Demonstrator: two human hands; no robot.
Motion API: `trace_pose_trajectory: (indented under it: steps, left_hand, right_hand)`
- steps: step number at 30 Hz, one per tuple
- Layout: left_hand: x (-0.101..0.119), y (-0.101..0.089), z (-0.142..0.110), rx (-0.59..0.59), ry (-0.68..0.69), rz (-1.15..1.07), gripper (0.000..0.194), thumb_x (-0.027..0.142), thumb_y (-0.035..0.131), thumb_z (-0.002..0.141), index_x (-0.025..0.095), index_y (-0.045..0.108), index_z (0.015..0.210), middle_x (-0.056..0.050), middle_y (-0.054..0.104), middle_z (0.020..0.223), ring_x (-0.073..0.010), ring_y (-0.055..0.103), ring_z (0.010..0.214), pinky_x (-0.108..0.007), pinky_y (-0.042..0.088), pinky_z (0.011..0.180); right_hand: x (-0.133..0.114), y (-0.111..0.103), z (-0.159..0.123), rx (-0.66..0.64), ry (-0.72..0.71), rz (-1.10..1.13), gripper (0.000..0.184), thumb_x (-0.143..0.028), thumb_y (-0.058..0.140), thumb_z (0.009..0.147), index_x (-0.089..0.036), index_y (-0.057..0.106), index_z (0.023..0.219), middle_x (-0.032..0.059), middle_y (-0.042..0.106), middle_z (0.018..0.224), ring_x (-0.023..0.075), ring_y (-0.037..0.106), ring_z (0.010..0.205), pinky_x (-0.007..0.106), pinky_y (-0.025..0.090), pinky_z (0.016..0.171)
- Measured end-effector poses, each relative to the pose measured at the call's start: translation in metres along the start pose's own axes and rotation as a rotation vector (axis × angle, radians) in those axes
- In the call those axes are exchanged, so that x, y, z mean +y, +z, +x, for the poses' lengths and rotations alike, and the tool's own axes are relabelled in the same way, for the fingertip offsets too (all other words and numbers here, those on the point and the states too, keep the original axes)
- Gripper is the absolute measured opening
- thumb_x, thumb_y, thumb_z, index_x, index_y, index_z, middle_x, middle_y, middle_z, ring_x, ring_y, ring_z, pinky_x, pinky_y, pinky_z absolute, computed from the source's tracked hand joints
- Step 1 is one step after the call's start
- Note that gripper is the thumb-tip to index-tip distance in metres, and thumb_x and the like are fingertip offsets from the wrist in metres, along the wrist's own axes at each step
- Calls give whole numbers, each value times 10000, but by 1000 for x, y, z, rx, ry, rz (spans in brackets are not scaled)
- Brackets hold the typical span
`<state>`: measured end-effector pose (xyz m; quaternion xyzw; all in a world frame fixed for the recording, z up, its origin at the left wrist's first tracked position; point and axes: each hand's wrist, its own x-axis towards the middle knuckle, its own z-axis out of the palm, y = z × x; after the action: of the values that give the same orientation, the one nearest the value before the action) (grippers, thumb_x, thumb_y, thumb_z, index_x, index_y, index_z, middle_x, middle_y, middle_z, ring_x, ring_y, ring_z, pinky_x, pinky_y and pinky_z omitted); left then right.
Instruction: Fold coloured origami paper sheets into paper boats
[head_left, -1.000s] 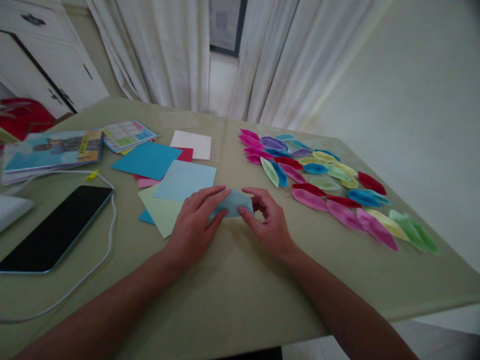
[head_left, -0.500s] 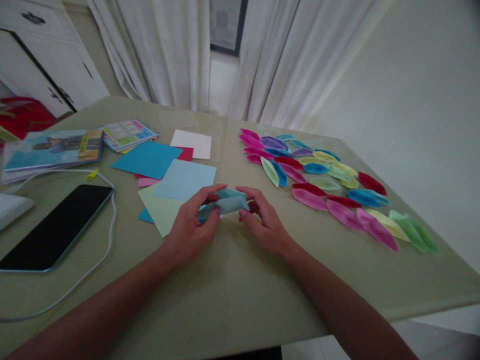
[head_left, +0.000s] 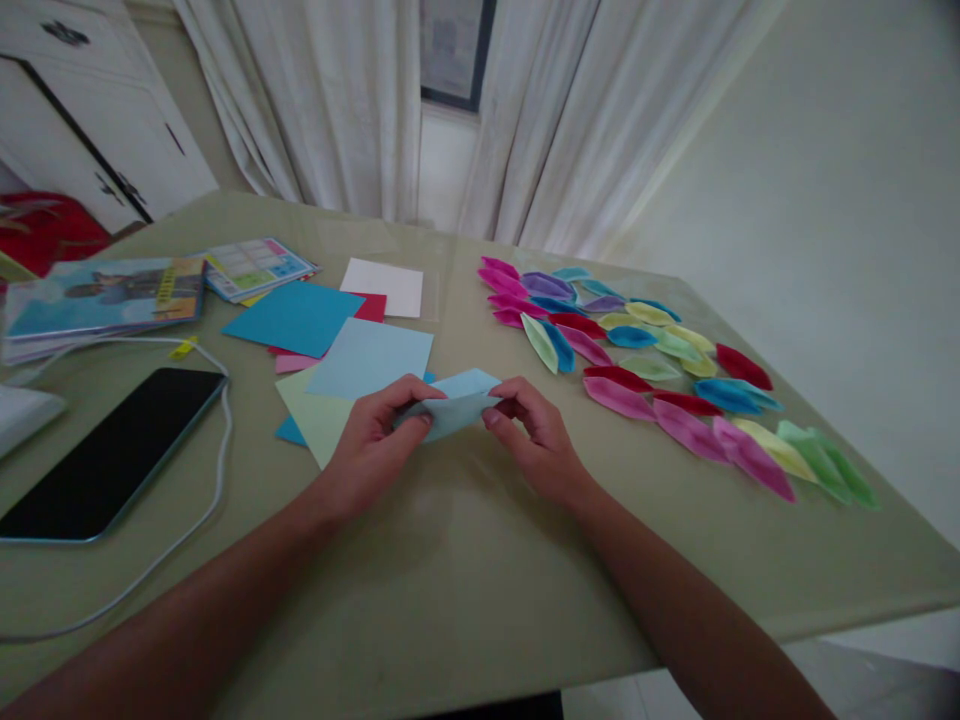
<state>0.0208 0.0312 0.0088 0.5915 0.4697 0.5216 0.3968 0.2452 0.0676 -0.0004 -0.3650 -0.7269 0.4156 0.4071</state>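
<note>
Between my hands, just above the table, is a folded piece of light blue paper (head_left: 456,414), with one flap standing up behind a front fold. My left hand (head_left: 382,430) pinches its left end between thumb and fingers. At the right end, the thumb and fingertips of my right hand (head_left: 529,430) close on the paper's corner. Close behind my left hand lie a flat light blue sheet (head_left: 371,357) and a pale green sheet (head_left: 319,405), overlapping each other.
Several folded, leaf-shaped paper pieces (head_left: 630,338) in many colours spread over the right side of the table (head_left: 480,580). At left lie a phone (head_left: 112,455), a white cable (head_left: 223,470) and booklets (head_left: 105,300). Blue paper (head_left: 296,318) and white paper (head_left: 384,287) lie farther back.
The folded paper has been turned between my fingers, and its back flap now rises above the front fold. My right fingertips have closed on its right corner. The things on the table stay put.
</note>
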Motion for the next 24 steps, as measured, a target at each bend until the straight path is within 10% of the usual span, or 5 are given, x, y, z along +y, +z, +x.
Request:
trace_pose_trajectory:
  steps: [6,12,24]
  left_hand:
    - [5,-2,-2,-59,44,58,196,353,693,948,241,781,1082,-35,726,978,-210,645,879,-300,470,764]
    - [4,-2,-1,-99,-14,34,289,474,727,935,206,792,852,-3,660,703,-152,539,627,-255,394,564]
    - [0,0,-3,-239,-151,-239,241,451,793,896,210,790,885,-33,717,823,-168,610,714,-255,485,619]
  right_hand:
    - [-3,-1,0,26,-89,-28,135,-390,674,1015,-274,745,1011,62,579,1143,219,607,1048,353,527,875]
    - [-3,-3,2,60,-59,24,190,-443,806,911,-256,774,907,80,524,1246,224,586,1052,366,547,853]
    - [-6,-1,2,-109,113,360,269,-483,858,842,-246,735,807,65,641,1217,235,636,1100,391,554,923]
